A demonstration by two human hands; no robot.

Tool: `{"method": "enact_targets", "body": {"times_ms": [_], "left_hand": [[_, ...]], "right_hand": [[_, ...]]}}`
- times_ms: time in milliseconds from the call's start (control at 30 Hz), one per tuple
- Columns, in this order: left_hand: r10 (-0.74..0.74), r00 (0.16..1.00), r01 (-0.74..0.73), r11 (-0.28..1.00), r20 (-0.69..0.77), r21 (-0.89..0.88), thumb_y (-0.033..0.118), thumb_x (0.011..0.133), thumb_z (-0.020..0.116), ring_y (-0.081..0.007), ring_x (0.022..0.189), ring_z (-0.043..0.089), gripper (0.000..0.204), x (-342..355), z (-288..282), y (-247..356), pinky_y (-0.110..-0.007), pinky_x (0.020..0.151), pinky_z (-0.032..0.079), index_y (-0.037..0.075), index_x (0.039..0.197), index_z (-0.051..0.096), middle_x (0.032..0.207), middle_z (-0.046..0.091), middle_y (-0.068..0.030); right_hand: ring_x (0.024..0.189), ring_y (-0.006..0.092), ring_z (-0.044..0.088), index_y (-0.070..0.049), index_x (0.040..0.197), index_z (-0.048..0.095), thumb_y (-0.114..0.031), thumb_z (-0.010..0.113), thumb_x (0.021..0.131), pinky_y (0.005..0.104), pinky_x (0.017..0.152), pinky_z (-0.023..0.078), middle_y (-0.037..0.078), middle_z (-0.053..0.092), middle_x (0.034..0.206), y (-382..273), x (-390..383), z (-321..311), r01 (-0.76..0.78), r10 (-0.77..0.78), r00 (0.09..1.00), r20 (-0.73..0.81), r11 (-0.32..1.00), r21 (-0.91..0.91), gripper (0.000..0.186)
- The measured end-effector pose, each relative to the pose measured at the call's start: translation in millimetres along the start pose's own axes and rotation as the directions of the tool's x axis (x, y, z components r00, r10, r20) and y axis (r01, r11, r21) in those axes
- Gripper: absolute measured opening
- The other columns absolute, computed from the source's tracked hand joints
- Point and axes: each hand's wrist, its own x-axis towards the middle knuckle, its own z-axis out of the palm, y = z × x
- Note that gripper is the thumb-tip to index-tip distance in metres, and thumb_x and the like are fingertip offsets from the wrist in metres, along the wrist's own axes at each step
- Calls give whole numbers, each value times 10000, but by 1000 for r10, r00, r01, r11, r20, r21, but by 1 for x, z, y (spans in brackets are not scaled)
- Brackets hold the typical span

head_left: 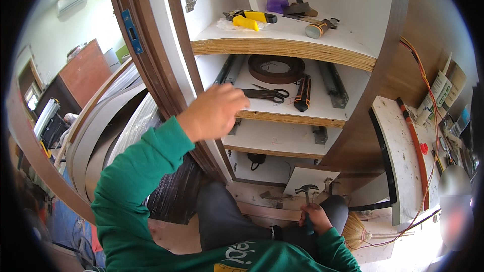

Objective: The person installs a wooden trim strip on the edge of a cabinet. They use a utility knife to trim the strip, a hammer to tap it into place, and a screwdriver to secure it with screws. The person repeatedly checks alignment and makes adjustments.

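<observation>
My right hand [315, 216] grips a claw hammer [306, 191] by its handle, low between my knees. My left hand [214, 111] is raised at the left side of the cabinet's middle shelf, fingers curled; what they hold, if anything, is hidden. Just right of it lie a dark flat object [252, 93], black scissors [277, 95], a black-and-orange handled tool [302, 93] and a brown banding roll [276, 75]. The top shelf [282, 46] carries yellow-and-black tools [247, 22], a purple item [277, 4] and another handled tool [317, 27].
A brown door frame [138, 65] and wrapped curved panels [106, 126] stand at left. At right, a cluttered bench [393, 136] holds an orange bar [413, 136], wires and small tools. A white board [297, 181] and straw broom [358, 229] are on the floor.
</observation>
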Motion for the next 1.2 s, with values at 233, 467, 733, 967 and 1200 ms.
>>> {"method": "enact_targets", "body": {"times_ms": [233,467,733,967,1200], "left_hand": [[-11,891,187,920,-454,344,141,933,684,-287,1006,628,86,41,-45,-57,-429,917,477,70,965,720,991,723,-67],[-170,930,267,922,-327,281,164,935,685,-290,874,658,96,53,-51,-70,-415,909,468,83,907,729,948,745,-70],[-418,880,430,903,-226,3,212,868,736,-278,771,700,130,68,-68,-78,-367,744,560,92,889,781,886,747,-88],[-446,875,453,892,-191,-8,209,829,737,-284,771,703,122,71,-70,-78,-377,750,565,93,849,769,899,749,-90],[-423,879,439,898,-221,26,249,809,734,-306,758,698,175,73,-66,-81,-391,749,558,76,830,746,906,737,-105]], "right_hand": [[572,271,648,16,1022,587,-184,633,1018,415,531,583,104,607,711,5,7,-5,-50,49,999,-13,999,-5,206],[571,275,646,15,1007,597,-177,632,1014,419,527,580,107,604,705,4,4,-6,-38,38,999,-10,999,2,195],[570,280,644,13,986,587,-181,618,1023,426,527,574,106,601,702,5,3,-6,-46,46,999,-5,999,8,199],[573,272,654,7,1037,574,-182,582,1038,414,527,575,92,595,695,7,4,-6,-26,26,999,26,999,-24,189],[568,269,636,-17,1008,565,-167,606,1025,416,528,556,89,587,704,6,5,-4,-90,90,996,2,996,-6,156]]}}
